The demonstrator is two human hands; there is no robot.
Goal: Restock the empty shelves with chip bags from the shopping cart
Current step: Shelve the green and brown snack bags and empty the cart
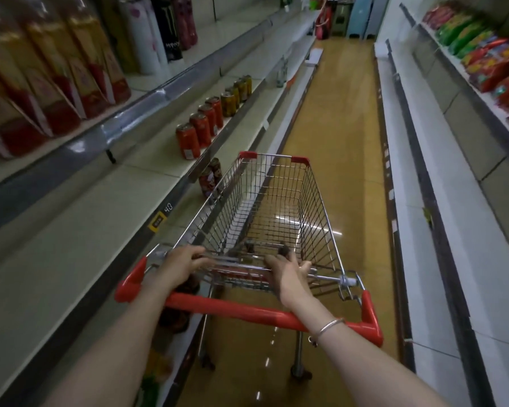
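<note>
The empty shopping cart (272,214) is gripped at its rear rim: left hand (178,264) curled closed, right hand (290,273) loosely draped; chip bags (482,58), upper right, judged light, crushable.

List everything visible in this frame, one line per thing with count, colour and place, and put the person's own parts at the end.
shopping cart: one, wire basket with red handle and corners, centre aisle; basket looks empty
cans: about nine, red and dark yellow, middle shelf on the left
dark cans: two, lower left shelf beside the cart
bottles: a row, amber with red labels, upper left shelf
tall cans: several, white, black and pink, upper left shelf
chip bags: a row, red and green, upper right shelf
empty shelves: white, lower right side
floor: yellow-brown, glossy
bracelet: one, silver, right wrist
left hand: on the cart's wire frame, fingers curled
right hand: on the wire frame
</note>
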